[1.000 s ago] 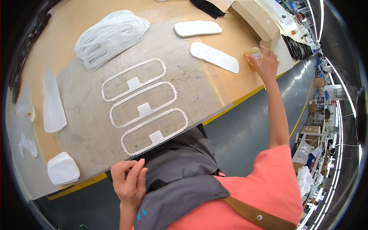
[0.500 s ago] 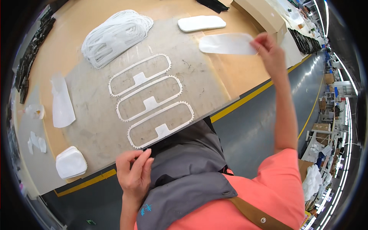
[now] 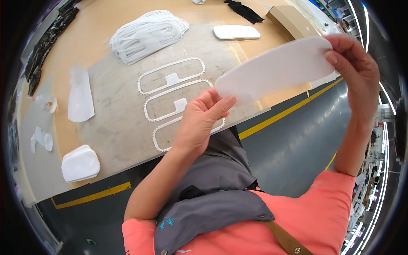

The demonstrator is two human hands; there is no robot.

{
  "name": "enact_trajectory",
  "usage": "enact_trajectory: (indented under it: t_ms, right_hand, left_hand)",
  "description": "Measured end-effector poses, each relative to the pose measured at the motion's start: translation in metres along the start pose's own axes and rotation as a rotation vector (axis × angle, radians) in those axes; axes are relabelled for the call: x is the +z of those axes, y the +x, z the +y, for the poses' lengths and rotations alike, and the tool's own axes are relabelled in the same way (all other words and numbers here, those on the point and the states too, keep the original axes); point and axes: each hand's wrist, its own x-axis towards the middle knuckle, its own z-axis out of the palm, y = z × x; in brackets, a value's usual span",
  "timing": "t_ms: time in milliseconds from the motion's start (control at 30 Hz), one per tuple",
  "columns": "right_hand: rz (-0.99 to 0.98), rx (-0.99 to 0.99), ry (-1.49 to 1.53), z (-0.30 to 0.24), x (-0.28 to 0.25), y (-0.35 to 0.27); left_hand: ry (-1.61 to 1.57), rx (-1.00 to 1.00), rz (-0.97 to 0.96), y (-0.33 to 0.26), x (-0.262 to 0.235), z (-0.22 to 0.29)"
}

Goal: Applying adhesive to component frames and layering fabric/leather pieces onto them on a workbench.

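A long white oval pad (image 3: 276,70) is held up in front of me over the table edge. My right hand (image 3: 352,63) pinches its right end, and my left hand (image 3: 202,121) grips its left end from below. Under the pad, three white toothed oval frames (image 3: 172,78) lie side by side on a grey mat (image 3: 114,127). My left hand hides part of the nearest frame.
A heap of white frames (image 3: 146,34) lies at the back. Another white pad (image 3: 236,32) sits beyond the mat, near a cardboard box (image 3: 293,21). A stack of white pieces (image 3: 80,163) and a white sheet (image 3: 80,95) rest at the left. The table's front edge runs above a yellow floor line (image 3: 289,112).
My right hand lifted the white pad off the table and brought it toward me. My left hand rose from my lap and took hold of the pad's left end.
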Motion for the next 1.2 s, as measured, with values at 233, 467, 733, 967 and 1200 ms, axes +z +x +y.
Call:
enact_trajectory:
  t_ms: [233, 467, 733, 967, 1200]
  right_hand:
    - [-0.013, 0.335, 0.398, 0.066, 0.106, -0.054]
    - [-0.216, 0.538, 0.728, 0.073, 0.191, -0.085]
    - [-0.214, 0.648, 0.598, 0.084, 0.211, -0.093]
    - [-0.219, 0.684, 0.513, 0.085, 0.22, -0.095]
    - [-0.227, 0.7, 0.452, 0.083, 0.222, -0.092]
  left_hand:
    - [0.276, 0.172, 0.313, -0.068, -0.058, 0.002]
    - [0.552, 0.102, 0.597, -0.123, -0.09, 0.017]
    - [0.695, 0.063, 0.684, -0.114, -0.096, 0.007]
    - [0.779, 0.062, 0.714, -0.11, -0.1, 0.002]
    - [0.863, 0.055, 0.762, -0.107, -0.1, 0.001]
